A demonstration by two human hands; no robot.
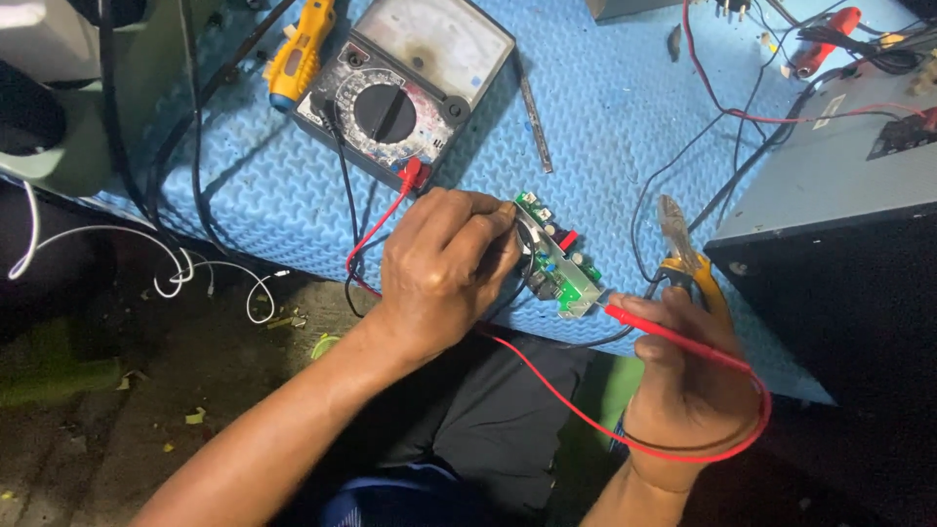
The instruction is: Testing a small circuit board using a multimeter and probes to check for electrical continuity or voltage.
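Observation:
A small green circuit board (559, 262) lies near the front edge of a blue foam mat (605, 107). My left hand (444, 268) rests on the board's left end, fingers curled around what looks like a black probe, mostly hidden. My right hand (688, 376) grips a red test probe (664, 332) whose tip touches the board's near corner. Its red lead (586, 420) loops around my wrist. An analog multimeter (405, 83) sits at the back of the mat, with black and red leads plugged in.
Yellow-handled pliers (688, 259) lie just right of the board. A yellow tool (298, 49) sits left of the meter, and a thin metal rod (534, 117) to its right. A grey box (830, 166) with wires stands at the right. White cable (176, 268) trails on the dirty floor.

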